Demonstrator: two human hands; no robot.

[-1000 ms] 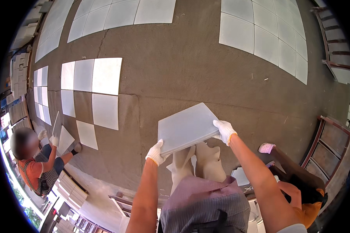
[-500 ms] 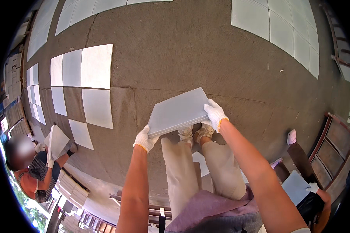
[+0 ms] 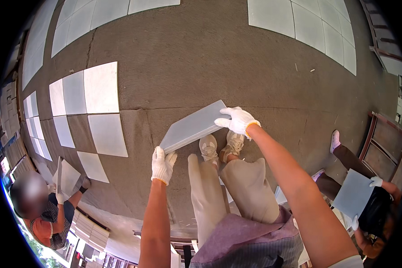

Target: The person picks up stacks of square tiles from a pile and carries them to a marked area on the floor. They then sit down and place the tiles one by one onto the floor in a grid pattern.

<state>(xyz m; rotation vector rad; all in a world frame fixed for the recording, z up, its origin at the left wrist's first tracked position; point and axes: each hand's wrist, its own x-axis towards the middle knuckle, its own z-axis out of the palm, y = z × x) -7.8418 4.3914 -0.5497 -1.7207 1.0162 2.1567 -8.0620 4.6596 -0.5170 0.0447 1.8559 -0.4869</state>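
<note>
Now | left hand (image 3: 163, 164) in white glove grips near corner of grey tile (image 3: 193, 127) | right hand (image 3: 236, 119) clasps far edge | tile tilted above shoes (image 3: 221, 146), off the mortar bed (image 3: 201, 67) | advice: keep both grips firm, level it, lower flat beside laid tiles (image 3: 87, 111), edges aligned, toes clear

Single view only: head-worn fisheye, being aimed steeply down from standing height. Picture being kept upright, unmirrored. Wearer's forearms being seen entering from lower edge, left hand (image 3: 163, 164) and right hand (image 3: 236, 119) lying close under lens at frame centre, grey tile (image 3: 193, 126) between them. Wearer's shoes (image 3: 220, 146) being viewed from directly above. Floor (image 3: 201, 67) being shown farther off, its laid tiles (image 3: 100, 88) being bent toward rim. No second view being provided for overlap.
</note>
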